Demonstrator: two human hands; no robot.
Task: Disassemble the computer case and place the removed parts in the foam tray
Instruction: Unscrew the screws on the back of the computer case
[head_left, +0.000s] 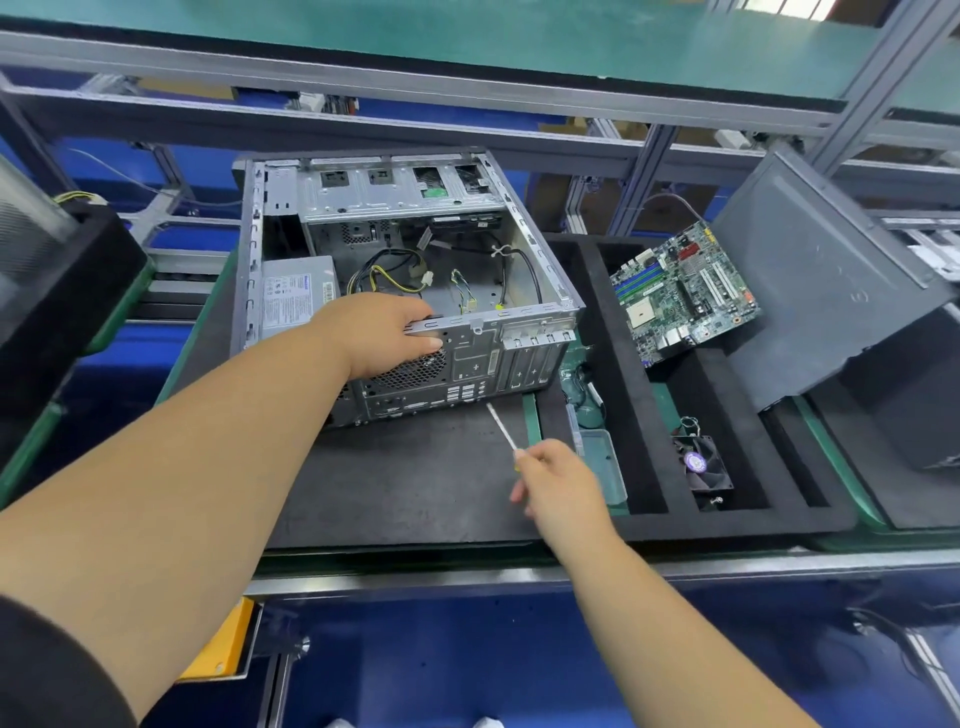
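An open grey computer case (524, 358) lies on its side on a dark mat, its power supply (291, 296) and loose cables (395, 275) still inside. My left hand (379, 332) grips the case's near rear edge, above the fan grille. My right hand (558, 480) holds a screwdriver (501, 427), whose tip points up-left toward the case's rear panel without touching it. The black foam tray (639, 415) to the right holds a green motherboard (683, 293) and a small fan (701, 465).
A grey side panel (821, 280) leans at the tray's right end. A clear plastic box (602, 462) sits between mat and tray. Another black foam block (62, 291) stands at the left. The bench's metal front edge (467, 574) runs below the mat.
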